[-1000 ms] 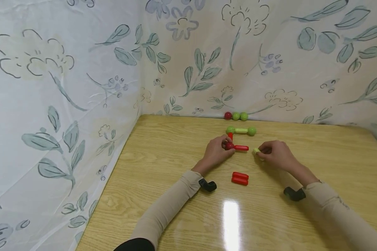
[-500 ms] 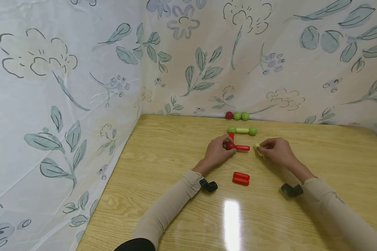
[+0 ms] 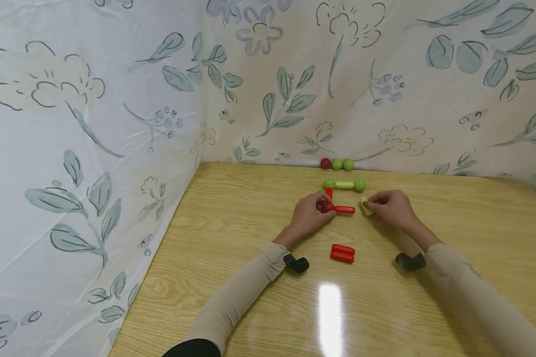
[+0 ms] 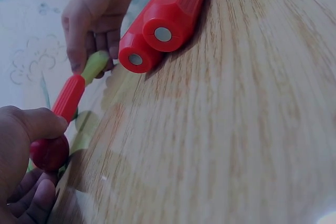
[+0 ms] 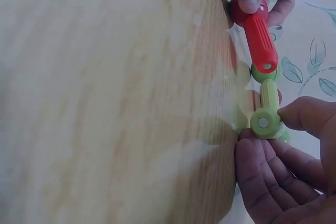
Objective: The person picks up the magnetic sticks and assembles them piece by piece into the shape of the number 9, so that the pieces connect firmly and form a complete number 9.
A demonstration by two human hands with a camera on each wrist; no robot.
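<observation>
My left hand grips a red ball between thumb and fingers. One red magnetic rod points right from that ball, and another red rod runs back from it to a green ball. A light green rod joins this ball to a second green ball. My right hand pinches a loose light green rod just right of the red rod's free end, with a gap between. In the right wrist view, the pinched rod shows a silver disc in its end.
Two red rods lie side by side on the wood-grain table, nearer than the hands. At the back edge, a red ball and two green balls sit in a row against the floral cloth.
My right hand has moved slightly toward the back of the table, and the light green rod in it has turned to a slant. The left hand keeps its hold on the red ball.
</observation>
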